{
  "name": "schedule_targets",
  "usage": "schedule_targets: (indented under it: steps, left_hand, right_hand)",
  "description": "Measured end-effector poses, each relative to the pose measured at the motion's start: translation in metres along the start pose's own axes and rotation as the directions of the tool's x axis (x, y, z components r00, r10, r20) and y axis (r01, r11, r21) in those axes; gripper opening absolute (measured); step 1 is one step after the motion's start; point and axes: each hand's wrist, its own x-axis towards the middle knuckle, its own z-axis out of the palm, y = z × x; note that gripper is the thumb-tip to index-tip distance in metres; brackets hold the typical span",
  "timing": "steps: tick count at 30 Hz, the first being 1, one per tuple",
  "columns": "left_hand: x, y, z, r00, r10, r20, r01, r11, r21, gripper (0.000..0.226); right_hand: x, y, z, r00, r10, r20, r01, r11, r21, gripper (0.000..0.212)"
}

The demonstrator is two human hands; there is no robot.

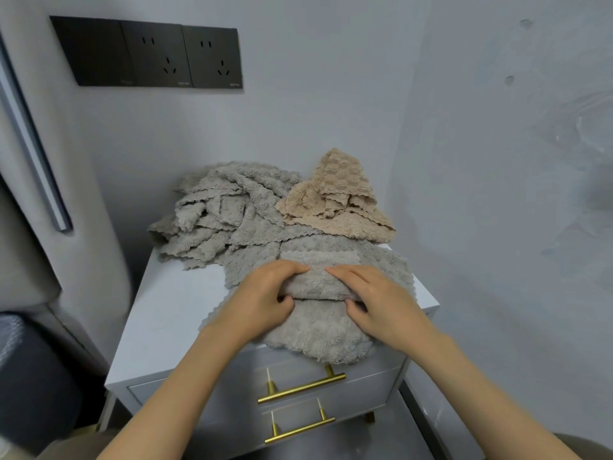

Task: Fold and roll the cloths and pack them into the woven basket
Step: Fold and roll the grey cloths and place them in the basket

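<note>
Both my hands — left hand (265, 295) and right hand (371, 298) — pinch the grey cloth (318, 323) on the white cabinet (166, 327), side by side so its roll stays even; no basket in view.

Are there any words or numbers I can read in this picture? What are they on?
No text here can be read.
Tiny pale print on the bottom edge of the black socket plates: too small and blurred to read.
The grey cloth, the beige cloth and the white cabinet show no writing.
</note>
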Motion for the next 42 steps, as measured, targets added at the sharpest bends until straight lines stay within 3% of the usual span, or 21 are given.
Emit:
schedule_targets:
  steps: [5,9,12,15,18,23,25,28,31,35,39,40,42]
  left_hand:
    - [0.005,0.005,-0.003,0.988,-0.152,-0.002,0.149,0.970,-0.194,0.044]
    - [0.009,0.008,-0.011,0.953,-0.272,0.132,0.301,0.878,-0.371,0.037]
    - [0.008,0.006,-0.013,0.926,-0.325,0.193,0.378,0.807,-0.453,0.015]
    - [0.008,0.005,-0.008,0.913,-0.367,0.179,0.409,0.812,-0.416,0.034]
    - [0.012,0.003,-0.003,0.921,-0.378,0.099,0.390,0.887,-0.246,0.042]
    - [0.013,0.005,-0.008,0.928,-0.348,0.136,0.363,0.925,-0.114,0.038]
    - [0.011,0.006,-0.011,0.931,-0.318,0.178,0.341,0.933,-0.116,0.029]
    - [0.008,0.009,-0.016,0.938,-0.281,0.204,0.319,0.930,-0.183,0.017]
    - [0.004,0.013,-0.018,0.942,-0.282,0.183,0.325,0.904,-0.278,0.028]
    - [0.002,0.019,-0.018,0.908,-0.352,0.227,0.418,0.731,-0.539,0.039]
    - [0.004,0.035,-0.022,0.873,-0.389,0.295,0.435,0.347,-0.830,0.032]
    - [0.004,0.038,-0.023,0.871,-0.392,0.297,0.425,0.297,-0.855,0.033]
    - [0.004,0.044,-0.025,0.882,-0.377,0.282,0.400,0.287,-0.871,0.038]
  right_hand:
    - [0.009,0.000,-0.005,0.993,0.108,0.046,-0.113,0.985,0.128,0.046]
    - [0.016,0.001,-0.012,0.973,0.191,0.128,-0.222,0.923,0.313,0.038]
    - [0.019,0.003,-0.016,0.956,0.218,0.194,-0.283,0.857,0.431,0.032]
    - [0.024,0.004,-0.018,0.941,0.229,0.248,-0.320,0.837,0.443,0.035]
    - [0.029,0.004,-0.021,0.931,0.206,0.301,-0.317,0.865,0.388,0.044]
    - [0.033,0.007,-0.028,0.859,0.198,0.472,-0.410,0.819,0.402,0.064]
    - [0.033,0.008,-0.030,0.826,0.193,0.530,-0.439,0.810,0.389,0.071]
    - [0.033,0.008,-0.032,0.824,0.167,0.541,-0.434,0.799,0.415,0.061]
    - [0.030,0.006,-0.034,0.840,0.169,0.516,-0.438,0.772,0.461,0.056]
    - [0.023,0.000,-0.039,0.867,0.129,0.481,-0.410,0.733,0.543,0.046]
    - [0.014,-0.010,-0.051,0.872,0.182,0.455,-0.455,0.645,0.614,0.032]
    - [0.011,-0.012,-0.053,0.872,0.201,0.445,-0.465,0.620,0.631,0.036]
    - [0.005,-0.014,-0.059,0.874,0.247,0.418,-0.480,0.575,0.663,0.050]
